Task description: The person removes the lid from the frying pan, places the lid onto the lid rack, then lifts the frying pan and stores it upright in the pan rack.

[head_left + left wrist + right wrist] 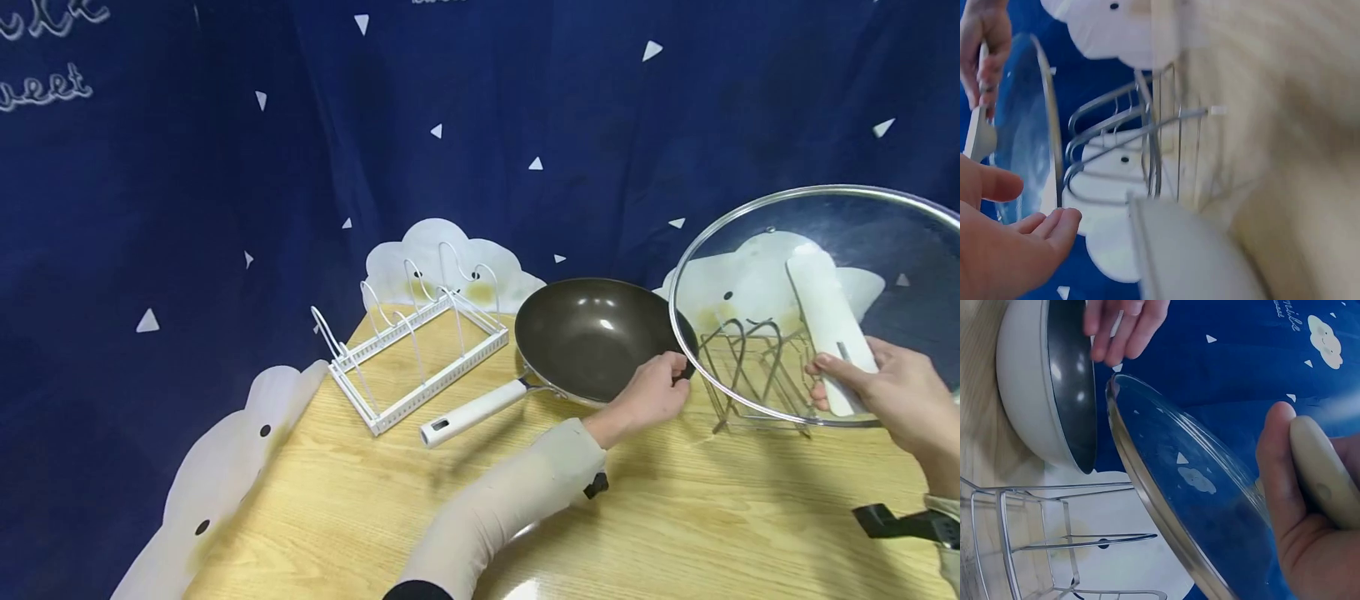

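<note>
Wood-grain tabletop (315,517) beneath white rack (441,382), dark-lined wok (592,342) and metal rack (738,360).

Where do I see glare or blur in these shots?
Head view: glints inside the pan, glare on the wooden table at the bottom edge; left wrist view: the right half is smeared, while the metal rack looks clearer; right wrist view: bright spots inside the pan, a pale haze on the blue curtain at right.
</note>
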### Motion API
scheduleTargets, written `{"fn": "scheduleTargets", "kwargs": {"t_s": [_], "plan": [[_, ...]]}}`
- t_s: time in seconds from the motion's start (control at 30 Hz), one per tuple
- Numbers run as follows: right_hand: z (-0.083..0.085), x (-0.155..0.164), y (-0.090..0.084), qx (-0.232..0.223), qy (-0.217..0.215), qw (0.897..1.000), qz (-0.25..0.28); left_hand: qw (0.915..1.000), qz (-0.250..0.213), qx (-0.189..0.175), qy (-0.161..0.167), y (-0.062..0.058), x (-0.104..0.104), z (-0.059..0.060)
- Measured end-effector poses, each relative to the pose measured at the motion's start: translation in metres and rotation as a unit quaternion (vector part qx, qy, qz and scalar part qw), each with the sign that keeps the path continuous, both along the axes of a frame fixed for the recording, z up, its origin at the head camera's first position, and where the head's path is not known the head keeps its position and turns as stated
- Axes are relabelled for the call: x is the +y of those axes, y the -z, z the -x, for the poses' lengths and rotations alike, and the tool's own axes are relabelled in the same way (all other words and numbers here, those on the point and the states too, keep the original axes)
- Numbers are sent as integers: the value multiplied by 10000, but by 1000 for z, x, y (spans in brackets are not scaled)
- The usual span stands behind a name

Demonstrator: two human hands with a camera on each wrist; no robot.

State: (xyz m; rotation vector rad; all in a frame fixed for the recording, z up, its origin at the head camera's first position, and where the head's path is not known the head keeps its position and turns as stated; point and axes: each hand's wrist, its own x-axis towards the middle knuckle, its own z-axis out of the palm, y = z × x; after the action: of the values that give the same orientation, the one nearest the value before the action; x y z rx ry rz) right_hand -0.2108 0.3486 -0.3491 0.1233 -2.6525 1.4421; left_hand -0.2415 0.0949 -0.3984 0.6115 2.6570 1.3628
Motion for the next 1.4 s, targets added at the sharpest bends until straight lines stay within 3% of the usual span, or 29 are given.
{"fn": "scheduleTargets", "kwargs": {"t_s": [0.27,0.47,0.63,0.7,0.77,0.87,1.07,1.23,1.4], "plan": [[2,7,-1,104,83,9990,430,9985,211,-492,117,27,27,-13],[3,13,3,301,102,9971,690,9964,236,-817,50,44,41,-13],[3,16,6,399,43,9950,911,9961,311,-817,-80,58,50,-9],[2,18,6,474,-158,9860,1593,9956,302,-874,-175,63,55,-7],[1,20,6,564,-416,9679,2415,9948,230,-953,-259,66,60,-5],[1,21,4,703,-720,9407,3241,9941,80,-1011,-384,69,69,0],[0,20,1,644,-687,9351,3417,9938,-77,-994,-495,73,78,9],[0,19,4,616,-491,9416,3273,9953,-272,-877,-311,80,83,13],[3,17,1,553,195,9807,1864,9930,-553,-1008,-276,82,86,16]]}}
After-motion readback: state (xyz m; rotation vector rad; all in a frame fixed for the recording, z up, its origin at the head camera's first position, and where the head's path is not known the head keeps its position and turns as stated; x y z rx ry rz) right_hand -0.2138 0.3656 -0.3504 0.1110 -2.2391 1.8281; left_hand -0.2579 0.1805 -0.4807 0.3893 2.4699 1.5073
